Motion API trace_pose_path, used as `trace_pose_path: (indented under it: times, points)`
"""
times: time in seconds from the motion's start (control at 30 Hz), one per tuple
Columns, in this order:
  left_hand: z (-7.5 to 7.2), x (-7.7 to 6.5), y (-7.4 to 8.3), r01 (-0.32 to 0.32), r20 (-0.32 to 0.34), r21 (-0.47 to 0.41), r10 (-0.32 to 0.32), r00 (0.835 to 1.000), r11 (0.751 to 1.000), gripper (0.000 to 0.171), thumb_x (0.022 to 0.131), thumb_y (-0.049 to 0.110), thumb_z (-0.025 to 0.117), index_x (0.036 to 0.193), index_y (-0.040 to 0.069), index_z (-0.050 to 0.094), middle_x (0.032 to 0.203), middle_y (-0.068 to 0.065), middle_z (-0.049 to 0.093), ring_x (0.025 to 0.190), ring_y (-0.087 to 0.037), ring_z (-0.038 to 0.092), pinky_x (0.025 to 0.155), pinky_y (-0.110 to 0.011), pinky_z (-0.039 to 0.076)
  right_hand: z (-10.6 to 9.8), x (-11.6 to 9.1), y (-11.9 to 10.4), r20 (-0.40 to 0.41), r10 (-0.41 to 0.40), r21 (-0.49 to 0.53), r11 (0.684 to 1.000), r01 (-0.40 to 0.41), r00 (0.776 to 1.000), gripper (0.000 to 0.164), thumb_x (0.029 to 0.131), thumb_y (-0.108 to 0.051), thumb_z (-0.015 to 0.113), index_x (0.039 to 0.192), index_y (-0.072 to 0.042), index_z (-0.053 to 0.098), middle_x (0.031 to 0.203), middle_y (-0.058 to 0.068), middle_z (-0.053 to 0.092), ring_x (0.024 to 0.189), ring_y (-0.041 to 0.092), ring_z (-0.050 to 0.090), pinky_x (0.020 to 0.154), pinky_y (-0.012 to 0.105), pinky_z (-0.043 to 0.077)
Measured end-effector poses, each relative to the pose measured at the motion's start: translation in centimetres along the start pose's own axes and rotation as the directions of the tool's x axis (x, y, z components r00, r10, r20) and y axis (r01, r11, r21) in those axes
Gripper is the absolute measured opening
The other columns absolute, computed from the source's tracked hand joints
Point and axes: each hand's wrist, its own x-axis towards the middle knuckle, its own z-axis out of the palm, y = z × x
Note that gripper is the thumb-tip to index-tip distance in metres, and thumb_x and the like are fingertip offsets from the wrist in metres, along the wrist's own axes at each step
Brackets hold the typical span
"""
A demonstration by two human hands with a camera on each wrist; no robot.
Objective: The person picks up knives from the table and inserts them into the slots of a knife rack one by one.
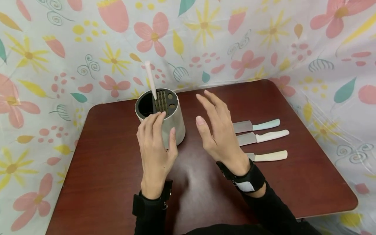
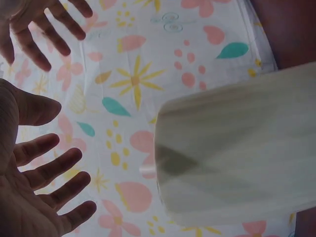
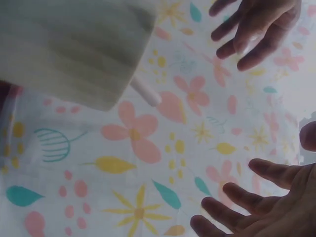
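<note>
A round, cream-white knife block (image 1: 175,130) with a black slotted top stands towards the back of the table. From one slot rises a pale pink knife handle (image 1: 150,80), tilted left. My left hand (image 1: 155,147) is raised in front of the block, empty, its fingertips overlapping the rim in the head view. To the right of the block, my right hand (image 1: 220,130) hovers with fingers spread and nothing in them. Three knives lie beyond it: one with a light blue handle (image 1: 266,124), one white-handled knife (image 1: 273,135) and one cream-handled knife (image 1: 271,156). Their blades are partly hidden behind my right hand and wrist.
The dark red-brown table (image 1: 102,169) has rounded corners. A flower-patterned sheet (image 1: 211,42) hangs behind it and along both sides. Black bands (image 1: 246,178) circle both wrists.
</note>
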Motion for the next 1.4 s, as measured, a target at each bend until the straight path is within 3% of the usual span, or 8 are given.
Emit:
trace_pose_path:
  times: [0.2,0.4,0.57,0.8,1.2,1.4]
  points:
    - [0.5,-1.3,0.8,-0.045,0.017,0.018,0.045,0.999,0.999,0.039,0.101,0.022,0.06,0.135,0.003,0.059,0.132,-0.018,0.062,0.128,-0.039,0.052,0.107,-0.055,0.04,0.2,-2.0,-0.3,-0.042,-0.007,0.006,1.0,0.007,0.999,0.055,0.106,-0.044,0.039,0.144,-0.007,0.055,0.15,0.017,0.051,0.138,0.033,0.049,0.103,0.057,0.039]
    - [1.1,-2.3,1.3,-0.093,0.037,0.026,0.092,0.995,0.995,0.039,0.101,0.023,0.059,0.134,0.002,0.059,0.132,-0.018,0.063,0.126,-0.038,0.053,0.103,-0.053,0.042,0.3,-3.4,0.5,-0.069,0.009,-0.004,1.0,-0.009,0.998,0.053,0.106,-0.041,0.043,0.144,-0.005,0.055,0.148,0.019,0.053,0.137,0.036,0.05,0.109,0.056,0.038]
    - [1.5,-3.4,1.9,-0.11,0.075,0.026,0.108,0.991,0.994,0.039,0.104,0.026,0.053,0.134,0.002,0.059,0.132,-0.018,0.063,0.127,-0.038,0.054,0.108,-0.051,0.041,0.3,-4.4,1.3,-0.087,0.015,-0.051,0.998,-0.02,0.996,0.052,0.106,-0.039,0.045,0.143,-0.004,0.055,0.146,0.021,0.054,0.134,0.038,0.052,0.11,0.056,0.039]
    - [2.0,-5.0,2.3,-0.115,0.119,0.016,0.113,0.987,0.993,0.042,0.099,0.021,0.061,0.138,0.005,0.058,0.134,-0.018,0.062,0.128,-0.038,0.054,0.108,-0.051,0.042,0.5,-5.8,2.4,-0.083,0.037,-0.101,0.994,-0.046,0.996,0.051,0.106,-0.039,0.045,0.142,-0.004,0.056,0.145,0.022,0.055,0.131,0.039,0.054,0.108,0.057,0.04]
    - [3.8,-7.7,2.6,-0.21,0.153,0.016,0.205,0.967,0.978,0.036,0.104,0.022,0.051,0.134,0.003,0.06,0.13,-0.018,0.064,0.124,-0.036,0.057,0.105,-0.053,0.046,0.8,-7.9,7.0,-0.093,0.164,-0.135,0.975,-0.175,0.982,0.045,0.102,-0.025,0.052,0.142,-0.006,0.057,0.142,0.021,0.058,0.13,0.039,0.055,0.106,0.057,0.043]
    - [4.3,-8.5,2.4,-0.225,0.176,0.011,0.22,0.96,0.974,0.036,0.104,0.021,0.05,0.135,0.004,0.06,0.13,-0.016,0.064,0.125,-0.035,0.057,0.105,-0.054,0.046,0.6,-8.6,9.1,-0.086,0.233,-0.165,0.955,-0.245,0.969,0.045,0.101,-0.023,0.053,0.142,-0.007,0.057,0.143,0.02,0.057,0.132,0.039,0.054,0.105,0.059,0.044]
